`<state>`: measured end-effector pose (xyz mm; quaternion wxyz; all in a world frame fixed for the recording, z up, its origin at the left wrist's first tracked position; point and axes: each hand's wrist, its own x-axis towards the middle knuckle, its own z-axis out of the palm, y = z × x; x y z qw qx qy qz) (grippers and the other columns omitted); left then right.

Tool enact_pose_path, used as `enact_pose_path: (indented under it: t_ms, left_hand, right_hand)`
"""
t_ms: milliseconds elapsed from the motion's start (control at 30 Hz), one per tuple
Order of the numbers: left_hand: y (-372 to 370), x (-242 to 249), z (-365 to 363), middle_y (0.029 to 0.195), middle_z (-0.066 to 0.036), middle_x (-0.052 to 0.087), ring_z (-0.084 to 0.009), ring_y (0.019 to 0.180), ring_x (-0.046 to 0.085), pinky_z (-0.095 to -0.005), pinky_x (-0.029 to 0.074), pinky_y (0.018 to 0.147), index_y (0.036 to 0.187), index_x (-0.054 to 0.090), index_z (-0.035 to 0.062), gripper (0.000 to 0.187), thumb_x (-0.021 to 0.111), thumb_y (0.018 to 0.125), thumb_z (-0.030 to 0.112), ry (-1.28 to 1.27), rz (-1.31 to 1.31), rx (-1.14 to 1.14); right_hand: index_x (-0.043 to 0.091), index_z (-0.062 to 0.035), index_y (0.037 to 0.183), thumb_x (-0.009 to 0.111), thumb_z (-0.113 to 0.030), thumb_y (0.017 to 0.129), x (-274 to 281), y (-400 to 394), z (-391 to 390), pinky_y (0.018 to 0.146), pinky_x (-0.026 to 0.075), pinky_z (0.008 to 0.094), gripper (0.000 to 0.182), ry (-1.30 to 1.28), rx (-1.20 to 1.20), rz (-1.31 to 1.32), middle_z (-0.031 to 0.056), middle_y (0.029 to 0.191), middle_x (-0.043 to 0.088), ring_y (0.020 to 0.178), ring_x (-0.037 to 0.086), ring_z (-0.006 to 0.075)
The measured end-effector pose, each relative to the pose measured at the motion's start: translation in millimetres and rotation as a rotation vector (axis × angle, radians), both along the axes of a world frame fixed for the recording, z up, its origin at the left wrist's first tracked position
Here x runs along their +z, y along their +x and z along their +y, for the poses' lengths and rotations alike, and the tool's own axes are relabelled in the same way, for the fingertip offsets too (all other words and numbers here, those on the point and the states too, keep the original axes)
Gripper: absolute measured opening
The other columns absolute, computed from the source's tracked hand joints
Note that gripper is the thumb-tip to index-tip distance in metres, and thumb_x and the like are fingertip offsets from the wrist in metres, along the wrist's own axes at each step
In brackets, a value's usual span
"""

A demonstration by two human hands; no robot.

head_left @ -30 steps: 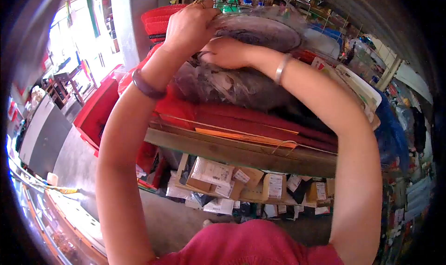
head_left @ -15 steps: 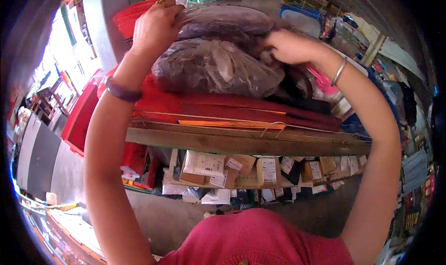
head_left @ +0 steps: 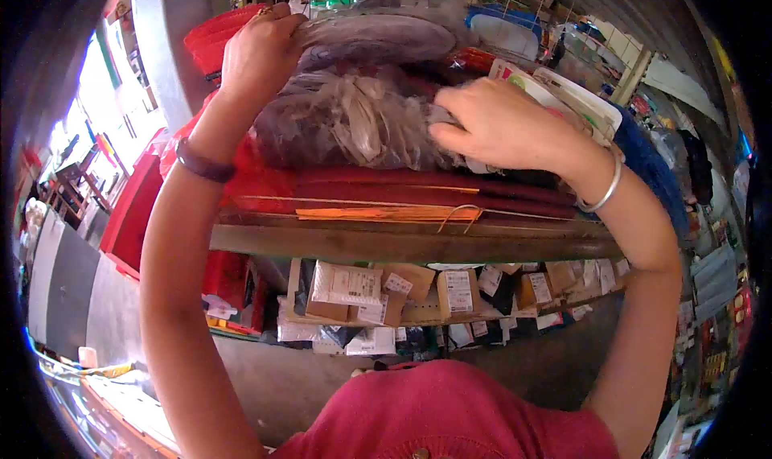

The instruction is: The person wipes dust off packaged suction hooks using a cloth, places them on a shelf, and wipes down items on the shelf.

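Two bulky clear plastic bags with dark contents lie stacked on the shelf, an upper bag [head_left: 386, 37] and a lower bag [head_left: 354, 121]. At the left end of the upper bag, my left hand [head_left: 261, 53] has its fingers closed on the plastic. My right hand [head_left: 498, 125] is at the right end of the lower bag, thumb and fingers pinched on its crumpled plastic. Beneath the bags are flat dark red pieces [head_left: 386, 189] with an orange strip [head_left: 386, 214] at their front edge.
A wooden shelf edge [head_left: 402, 242] crosses the middle. Labelled parcels [head_left: 458, 294] lie on a lower shelf. A white tray [head_left: 583, 97] is right of the bags, near blue netting [head_left: 655, 157]. Red mesh [head_left: 221, 41] hangs beside a grey post [head_left: 169, 49] at left.
My right hand has moved down from beside the upper bag to the lower bag's right end. The lower bag's plastic is pulled rightward, and the white tray now shows.
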<state>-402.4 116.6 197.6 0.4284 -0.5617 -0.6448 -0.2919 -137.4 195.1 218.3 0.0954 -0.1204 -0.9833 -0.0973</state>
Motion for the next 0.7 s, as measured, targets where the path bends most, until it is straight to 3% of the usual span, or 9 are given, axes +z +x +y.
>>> enact_pose_path:
  t_ms: [33,100,167,233,333,433,567,700]
  left_hand:
    - [2.8,0.1,-0.2,0.089,-0.006,0.056,-0.0286,0.083,0.057,-0.0414,0.047,0.067,0.09,0.061,0.0123,0.016,0.057,0.075,0.018,0.004,-0.011,-0.001]
    - [7.1,0.6,-0.4,0.089,-0.006,0.056,-0.0287,0.083,0.056,-0.0413,0.047,0.067,0.09,0.06,0.0122,0.016,0.056,0.075,0.018,0.011,-0.028,-0.004]
    - [3.4,-0.6,1.2,0.089,-0.005,0.056,-0.0284,0.083,0.056,-0.041,0.047,0.068,0.093,0.061,0.0132,0.021,0.058,0.073,0.017,0.002,0.01,0.012]
    - [-5.6,-0.1,1.6,0.089,-0.005,0.056,-0.0284,0.083,0.056,-0.0409,0.047,0.068,0.096,0.061,0.0137,0.024,0.059,0.072,0.017,-0.016,0.055,-0.001]
    - [-14.1,-2.1,-1.2,0.09,-0.006,0.056,-0.0285,0.084,0.056,-0.0404,0.047,0.069,0.099,0.06,0.0145,0.028,0.06,0.071,0.016,-0.042,0.061,-0.046]
    - [-2.9,-3.1,-8.2,0.091,-0.006,0.056,-0.0288,0.085,0.056,-0.0398,0.047,0.07,0.099,0.059,0.0136,0.028,0.059,0.071,0.014,-0.051,0.03,-0.089]
    - [-4.4,-3.5,-7.4,0.092,-0.007,0.056,-0.029,0.086,0.056,-0.0401,0.047,0.071,0.099,0.059,0.0121,0.027,0.058,0.072,0.012,-0.032,0.092,-0.064]
    - [1.0,-3.2,-11.6,0.096,-0.007,0.056,-0.0296,0.088,0.055,-0.0408,0.047,0.072,0.1,0.058,0.0106,0.028,0.057,0.072,0.012,-0.121,0.042,-0.054]
  right_hand:
    - [0.056,0.0052,0.066,0.047,-0.024,0.077,4.4,-3.1,-11.7,0.068,0.048,0.0463,0.033,-0.056,0.061,0.056,0.0248,0.069,0.059,0.07,0.059,0.0409]
    - [0.054,0.0023,0.08,0.052,-0.018,0.078,3.5,-21.6,-41.0,0.065,0.046,0.0431,0.02,-0.267,0.173,0.049,0.02,0.073,0.058,0.07,0.056,0.0385]
    - [0.057,-0.0009,0.087,0.054,-0.017,0.076,-36.2,-66.8,-40.7,0.073,0.044,0.0416,0.019,-0.138,0.558,0.282,0.0165,0.082,0.058,0.079,0.055,0.0342]
    - [0.058,-0.0031,0.092,0.056,-0.016,0.072,-58.9,-105.5,-47.8,0.079,0.042,0.0393,0.024,0.074,0.696,0.353,0.0126,0.088,0.055,0.086,0.053,0.0295]
    - [0.058,-0.0026,0.09,0.058,-0.013,0.065,-55.3,-105.0,-42.0,0.077,0.043,0.0373,0.026,0.216,0.715,0.307,0.01,0.082,0.054,0.082,0.052,0.0278]
    - [0.058,-0.0041,0.088,0.058,-0.011,0.06,-39.4,-57.0,-17.5,0.075,0.043,0.0365,0.029,0.254,0.524,0.131,0.0093,0.082,0.054,0.084,0.052,0.0264]
    - [0.058,-0.0044,0.083,0.057,-0.01,0.059,-19.2,7.9,5.4,0.074,0.044,0.0373,0.024,0.281,0.331,0.097,0.0095,0.079,0.053,0.083,0.052,0.0267]
    - [0.058,-0.0035,0.082,0.054,-0.01,0.062,7.3,48.3,28.3,0.074,0.044,0.0409,0.022,0.379,-0.205,-0.188,0.0129,0.08,0.057,0.084,0.054,0.0299]
